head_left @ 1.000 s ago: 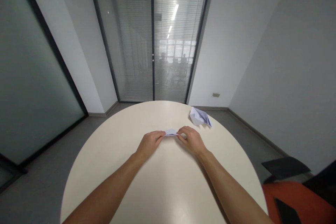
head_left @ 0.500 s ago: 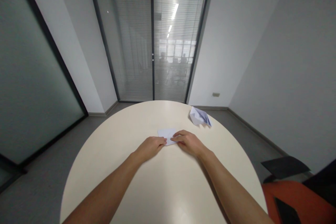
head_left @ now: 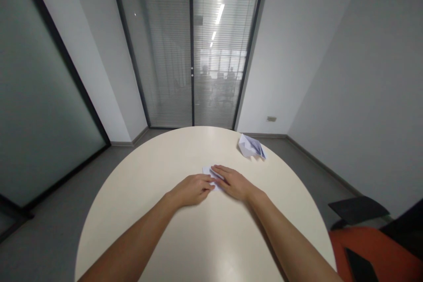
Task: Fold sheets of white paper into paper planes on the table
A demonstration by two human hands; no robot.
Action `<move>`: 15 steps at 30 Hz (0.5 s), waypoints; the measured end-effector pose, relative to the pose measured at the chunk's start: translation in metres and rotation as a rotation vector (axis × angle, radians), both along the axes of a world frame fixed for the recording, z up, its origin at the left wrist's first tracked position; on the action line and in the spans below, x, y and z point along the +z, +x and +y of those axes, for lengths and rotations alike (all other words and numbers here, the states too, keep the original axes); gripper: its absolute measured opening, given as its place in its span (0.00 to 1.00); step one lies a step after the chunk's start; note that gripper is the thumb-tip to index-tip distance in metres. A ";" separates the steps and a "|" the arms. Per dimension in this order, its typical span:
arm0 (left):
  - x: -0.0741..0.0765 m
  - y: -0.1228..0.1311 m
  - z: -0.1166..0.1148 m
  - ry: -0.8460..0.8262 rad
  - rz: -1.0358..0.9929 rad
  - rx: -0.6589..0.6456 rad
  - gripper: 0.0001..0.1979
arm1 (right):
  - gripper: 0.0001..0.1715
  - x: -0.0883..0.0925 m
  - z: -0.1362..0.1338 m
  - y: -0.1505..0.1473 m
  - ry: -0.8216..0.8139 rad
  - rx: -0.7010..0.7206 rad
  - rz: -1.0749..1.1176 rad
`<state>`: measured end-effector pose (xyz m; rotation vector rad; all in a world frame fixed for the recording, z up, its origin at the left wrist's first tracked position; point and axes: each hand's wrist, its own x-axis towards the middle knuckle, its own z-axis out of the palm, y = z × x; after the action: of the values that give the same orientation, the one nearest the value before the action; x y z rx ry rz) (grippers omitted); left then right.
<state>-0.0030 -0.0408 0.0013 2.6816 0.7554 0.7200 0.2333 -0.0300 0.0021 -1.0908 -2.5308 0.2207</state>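
Note:
A small piece of white paper (head_left: 206, 170) lies on the round cream table (head_left: 139, 185), largely hidden under both hands. From the left, my left hand (head_left: 194, 188) pinches the paper's near left part between thumb and fingers. My right hand (head_left: 232, 181) rests over its right side, fingers stretched out flat and pointing left, the fingertips close to those of my left hand. Farther back on the right, near the table's edge, sits a folded, crumpled white and bluish paper (head_left: 251, 146), touched by neither hand.
An orange chair (head_left: 373, 251) with black armrests stands at the lower right, close against the table's edge. Beyond the table are glass doors with blinds (head_left: 214, 97). A frosted glass panel (head_left: 42, 97) is on the left.
The paper under my hands has shifted slightly toward me, and less of it shows. My right hand has flattened and spread over it. My left hand has moved a little right and nearer.

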 end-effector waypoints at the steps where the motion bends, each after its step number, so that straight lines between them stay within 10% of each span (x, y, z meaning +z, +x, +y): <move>1: 0.002 0.000 -0.001 -0.003 0.000 -0.010 0.14 | 0.30 -0.004 0.001 -0.002 -0.037 -0.004 -0.039; 8: 0.003 0.000 -0.003 -0.068 -0.018 0.007 0.09 | 0.34 -0.018 0.005 -0.005 -0.181 -0.234 -0.240; 15: 0.001 0.002 -0.002 0.035 0.060 -0.013 0.13 | 0.33 -0.009 0.007 -0.003 -0.030 -0.171 -0.167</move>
<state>-0.0008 -0.0427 0.0022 2.7483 0.7459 0.6592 0.2306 -0.0231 -0.0067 -1.3816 -2.5661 0.1265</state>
